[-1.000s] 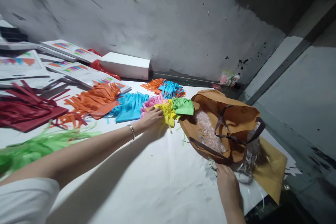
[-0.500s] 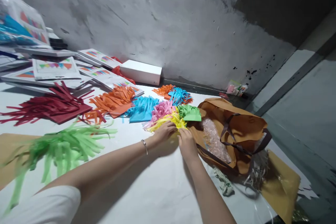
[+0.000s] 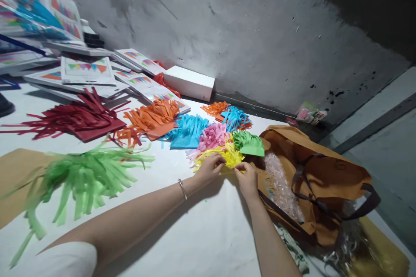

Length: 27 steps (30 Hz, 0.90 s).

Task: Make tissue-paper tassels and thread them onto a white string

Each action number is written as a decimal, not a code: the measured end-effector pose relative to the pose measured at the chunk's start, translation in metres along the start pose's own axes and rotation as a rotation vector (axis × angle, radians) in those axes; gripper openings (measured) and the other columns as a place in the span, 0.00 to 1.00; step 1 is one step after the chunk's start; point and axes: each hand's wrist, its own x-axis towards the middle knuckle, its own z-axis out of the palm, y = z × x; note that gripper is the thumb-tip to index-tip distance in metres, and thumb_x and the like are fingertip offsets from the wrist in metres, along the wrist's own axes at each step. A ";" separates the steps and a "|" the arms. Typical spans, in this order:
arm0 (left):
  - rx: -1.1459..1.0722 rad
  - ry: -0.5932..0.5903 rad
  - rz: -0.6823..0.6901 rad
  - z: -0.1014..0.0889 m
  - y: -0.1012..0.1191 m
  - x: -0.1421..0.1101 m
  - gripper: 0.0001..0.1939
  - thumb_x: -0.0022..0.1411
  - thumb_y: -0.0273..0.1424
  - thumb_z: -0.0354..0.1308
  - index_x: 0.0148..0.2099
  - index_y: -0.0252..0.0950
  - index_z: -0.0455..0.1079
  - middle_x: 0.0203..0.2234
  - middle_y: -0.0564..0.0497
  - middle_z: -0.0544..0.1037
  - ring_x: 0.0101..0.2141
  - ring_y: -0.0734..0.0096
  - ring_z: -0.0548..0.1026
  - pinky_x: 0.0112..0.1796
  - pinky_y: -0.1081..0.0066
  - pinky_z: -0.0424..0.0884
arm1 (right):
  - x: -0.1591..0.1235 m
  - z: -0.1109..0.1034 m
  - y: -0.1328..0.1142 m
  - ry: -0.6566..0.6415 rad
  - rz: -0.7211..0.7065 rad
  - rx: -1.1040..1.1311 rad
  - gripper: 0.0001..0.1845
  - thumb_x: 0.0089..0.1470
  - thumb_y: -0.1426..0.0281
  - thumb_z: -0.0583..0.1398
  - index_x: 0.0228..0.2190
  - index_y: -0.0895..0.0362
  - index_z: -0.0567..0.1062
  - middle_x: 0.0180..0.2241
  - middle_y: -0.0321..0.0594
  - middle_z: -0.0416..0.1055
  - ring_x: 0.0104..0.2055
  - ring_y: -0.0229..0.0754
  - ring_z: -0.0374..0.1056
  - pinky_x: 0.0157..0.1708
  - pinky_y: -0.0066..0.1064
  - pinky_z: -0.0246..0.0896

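Both hands are at a bunch of yellow fringed tissue paper [image 3: 230, 156] on the white table. My left hand [image 3: 209, 169], with a bracelet at the wrist, has its fingers curled on the bunch's near left edge. My right hand [image 3: 247, 181] pinches the near right edge between thumb and fingers. Just behind lie a pink fringed bunch [image 3: 212, 135] and a green fringed bunch [image 3: 248, 143]. A blue fringed bunch [image 3: 188, 132] lies to the left, beside an orange one [image 3: 156, 121]. The exact grip under the fingers is partly hidden.
An open brown bag [image 3: 321, 181] with dark handles stands close on the right. Dark red fringe [image 3: 84, 119] and loose light-green strips [image 3: 94, 177] lie left. Flat printed packages [image 3: 87, 71] and a white box [image 3: 188, 82] stand along the wall.
The view has shifted, so most things sit farther right in the picture. My hands stay at the yellow fringe, with the right hand a little farther from the left.
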 end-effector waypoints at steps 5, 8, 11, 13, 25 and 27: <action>-0.039 -0.040 0.003 0.000 0.000 -0.001 0.05 0.61 0.24 0.56 0.36 0.35 0.74 0.34 0.47 0.76 0.38 0.64 0.74 0.40 0.64 0.72 | -0.006 -0.002 -0.003 -0.002 -0.047 0.053 0.09 0.61 0.70 0.57 0.42 0.59 0.74 0.33 0.36 0.71 0.34 0.37 0.69 0.35 0.30 0.67; -0.051 -0.049 0.006 0.002 -0.001 -0.001 0.06 0.62 0.24 0.56 0.35 0.35 0.73 0.35 0.47 0.75 0.37 0.64 0.74 0.40 0.64 0.72 | -0.007 -0.009 -0.015 -0.058 -0.136 0.047 0.18 0.58 0.74 0.55 0.49 0.54 0.73 0.41 0.41 0.70 0.41 0.40 0.69 0.42 0.32 0.66; -0.054 -0.052 0.005 0.004 -0.002 -0.002 0.05 0.63 0.25 0.55 0.35 0.34 0.73 0.35 0.46 0.74 0.36 0.65 0.73 0.39 0.65 0.72 | -0.002 -0.015 -0.025 -0.129 -0.194 -0.002 0.17 0.59 0.71 0.57 0.49 0.51 0.76 0.43 0.42 0.69 0.45 0.43 0.68 0.46 0.34 0.64; -0.052 -0.057 0.009 0.004 -0.001 -0.003 0.05 0.63 0.25 0.55 0.35 0.34 0.72 0.36 0.45 0.74 0.36 0.64 0.73 0.39 0.65 0.72 | 0.003 -0.018 -0.029 -0.158 -0.196 -0.057 0.14 0.61 0.67 0.57 0.46 0.54 0.78 0.40 0.43 0.69 0.43 0.44 0.68 0.46 0.36 0.63; -0.043 -0.062 0.002 0.002 0.002 -0.003 0.06 0.62 0.23 0.54 0.36 0.35 0.72 0.36 0.46 0.74 0.38 0.64 0.73 0.39 0.65 0.72 | 0.002 -0.026 -0.040 -0.262 -0.241 -0.305 0.08 0.59 0.72 0.60 0.35 0.55 0.81 0.38 0.43 0.72 0.44 0.46 0.67 0.47 0.39 0.55; -0.041 -0.055 -0.004 0.002 0.002 -0.004 0.06 0.62 0.24 0.54 0.36 0.35 0.72 0.36 0.46 0.74 0.38 0.64 0.73 0.40 0.65 0.72 | 0.000 -0.023 -0.039 -0.242 -0.241 -0.302 0.09 0.60 0.72 0.59 0.35 0.55 0.81 0.38 0.43 0.72 0.43 0.46 0.67 0.48 0.39 0.55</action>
